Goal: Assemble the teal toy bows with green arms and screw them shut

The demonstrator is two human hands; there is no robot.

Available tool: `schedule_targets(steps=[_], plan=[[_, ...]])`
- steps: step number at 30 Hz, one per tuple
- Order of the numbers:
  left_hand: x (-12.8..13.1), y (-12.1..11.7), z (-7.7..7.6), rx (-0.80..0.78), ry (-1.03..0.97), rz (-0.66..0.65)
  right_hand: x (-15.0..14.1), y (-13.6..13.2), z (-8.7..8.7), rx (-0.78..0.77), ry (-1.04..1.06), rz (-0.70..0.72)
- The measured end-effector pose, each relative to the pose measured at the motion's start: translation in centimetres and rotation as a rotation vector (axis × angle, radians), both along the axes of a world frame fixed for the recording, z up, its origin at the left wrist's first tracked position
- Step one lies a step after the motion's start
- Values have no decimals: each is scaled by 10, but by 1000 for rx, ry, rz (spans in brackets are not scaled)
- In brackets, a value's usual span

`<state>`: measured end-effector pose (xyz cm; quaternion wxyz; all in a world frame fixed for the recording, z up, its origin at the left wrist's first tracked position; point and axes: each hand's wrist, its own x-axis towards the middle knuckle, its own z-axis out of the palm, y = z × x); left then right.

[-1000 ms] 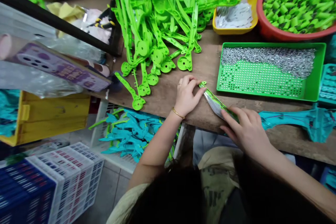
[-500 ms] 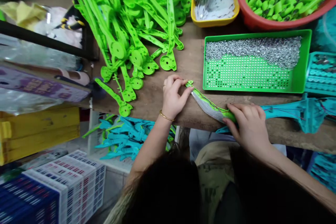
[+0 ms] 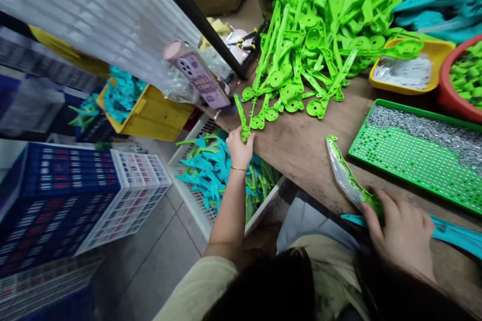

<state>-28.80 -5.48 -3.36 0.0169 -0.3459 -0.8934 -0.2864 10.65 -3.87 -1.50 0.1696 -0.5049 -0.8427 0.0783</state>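
My left hand (image 3: pixel 240 149) is closed at the front edge of the bench, fingers on the round end of a long bright-green plastic part (image 3: pixel 240 108). Beside it lies the large heap of similar green plastic parts (image 3: pixel 316 35). My right hand (image 3: pixel 404 230) grips the wide end of a toy sword half (image 3: pixel 346 178), green plastic with a clear curved blade and a thin wire along it. The sword half's tip points away from me, resting over the bench. A blue plastic part (image 3: pixel 455 235) lies beneath and beside my right hand, partly covered.
Right of the sword half, a green perforated tray (image 3: pixel 410 160) holds small metal screws. Behind it stand a yellow bin (image 3: pixel 444 60) of whitish pieces and a red basin (image 3: pixel 450 80). Below the bench edge, a white crate (image 3: pixel 203 210) holds blue and green parts. A phone (image 3: pixel 205 77) leans at left.
My left hand has let go of the sword half's tip and moved left to a green part. My right hand stays on the sword half. The view has swung left.
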Motion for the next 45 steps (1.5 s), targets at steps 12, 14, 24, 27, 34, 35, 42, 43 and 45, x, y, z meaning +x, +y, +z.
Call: schedule_targets(steps=[12, 14, 24, 27, 34, 35, 42, 43, 45], plan=[[179, -45, 23, 350, -762, -797, -59, -9, 31, -398, 705, 185], [205, -48, 21, 378, -808, -878, -59, -8, 33, -398, 741, 161], [141, 53, 10, -4, -203, -789, -4, -2, 10, 2, 331, 73], [136, 77, 3, -127, -231, -816, -3, -4, -5, 67, 301, 82], [150, 70, 9, 133, -1274, -570, -2, -5, -7, 81, 307, 83], [152, 69, 10, 150, -1362, -522, -2, -5, -6, 76, 303, 91], [157, 63, 10, 176, -1489, -367, -1, -7, 2, 74, 152, 155], [158, 62, 10, 167, -1501, -375, -1, -7, 3, 90, 124, 171], [157, 61, 13, 152, -1531, -394, 0, -6, 6, 118, 80, 204]])
